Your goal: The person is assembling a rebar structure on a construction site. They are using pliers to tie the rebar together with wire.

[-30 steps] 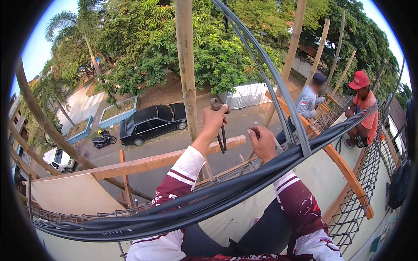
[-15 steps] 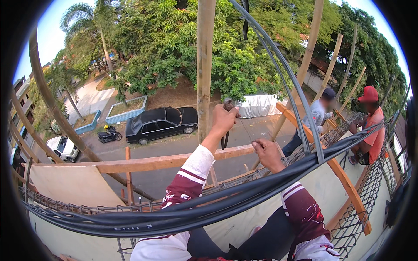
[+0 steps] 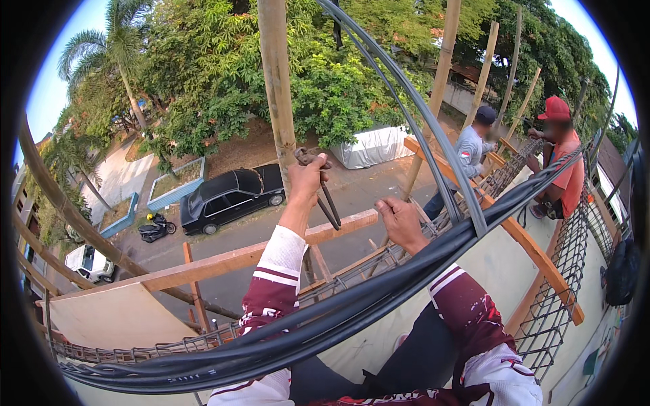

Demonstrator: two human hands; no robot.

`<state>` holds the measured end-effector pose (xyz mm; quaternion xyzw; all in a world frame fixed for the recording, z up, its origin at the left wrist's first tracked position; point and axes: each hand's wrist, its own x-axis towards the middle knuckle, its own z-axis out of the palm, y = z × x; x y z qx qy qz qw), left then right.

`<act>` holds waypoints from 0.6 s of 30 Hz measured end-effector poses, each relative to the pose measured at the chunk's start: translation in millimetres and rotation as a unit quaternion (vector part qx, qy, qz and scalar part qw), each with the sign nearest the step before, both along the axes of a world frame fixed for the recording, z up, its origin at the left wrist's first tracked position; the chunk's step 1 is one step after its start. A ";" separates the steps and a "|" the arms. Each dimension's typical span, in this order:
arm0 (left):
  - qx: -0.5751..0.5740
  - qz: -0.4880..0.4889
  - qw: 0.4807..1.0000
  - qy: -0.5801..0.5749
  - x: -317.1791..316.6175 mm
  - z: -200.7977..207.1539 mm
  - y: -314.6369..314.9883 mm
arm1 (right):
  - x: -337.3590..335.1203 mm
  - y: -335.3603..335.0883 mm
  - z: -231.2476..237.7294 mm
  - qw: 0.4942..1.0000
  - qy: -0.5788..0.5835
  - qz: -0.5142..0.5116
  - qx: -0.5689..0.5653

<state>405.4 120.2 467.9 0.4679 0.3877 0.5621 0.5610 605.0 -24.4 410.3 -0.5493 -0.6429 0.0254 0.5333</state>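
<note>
Out ahead, my left hand (image 3: 306, 179) is closed around dark metal pincers (image 3: 330, 207), whose two thin handles hang below the fist. Something brown and lumpy shows above its knuckles, too small to make out. To its right, my right hand (image 3: 401, 223) has curled fingers with the thumb raised; whatever it may hold is hidden. A thick bundle of black cables (image 3: 325, 331) crosses in front of both forearms. Beyond my left hand stands an upright bamboo pole (image 3: 276, 81), and a horizontal wooden beam (image 3: 237, 259) runs below it.
Rebar cages (image 3: 556, 291) line the edge, with an orange-brown timber (image 3: 528, 247) slanting at the right. Two co-workers, one in a grey shirt (image 3: 468, 150) and one in a red shirt (image 3: 567, 172), are there. A black car (image 3: 230, 199) stands on the street far below.
The view has shifted, so the scene sits further left. A thin wire stretched between my hands earlier is no longer visible. The pincers' handles now show apart and more clearly.
</note>
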 end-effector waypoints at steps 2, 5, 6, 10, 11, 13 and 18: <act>0.043 0.011 0.999 -0.012 8.2 3.4 -6.1 | 9.0 10.7 -13.0 0.999 0.010 -0.042 -0.016; 0.142 0.036 0.988 -0.043 17.3 8.2 -14.6 | 19.3 24.0 -29.2 0.988 0.136 0.008 -0.071; 0.151 0.040 0.987 -0.030 20.0 9.0 -16.5 | 21.0 24.2 -33.8 0.988 0.139 0.005 -0.060; 0.142 0.058 0.988 -0.027 21.1 7.0 -15.8 | 15.8 16.5 -47.4 0.990 0.131 0.045 -0.011; 0.120 0.068 0.990 -0.039 18.2 6.4 -13.0 | 13.1 14.4 -49.4 0.992 0.106 0.058 0.040; 0.089 0.082 0.992 -0.046 11.9 3.8 -7.8 | 11.9 13.1 -50.3 0.995 0.056 0.045 0.073; 0.023 0.081 0.996 -0.017 -0.2 -1.9 -0.5 | 11.7 18.7 -43.1 0.991 0.030 0.126 -0.021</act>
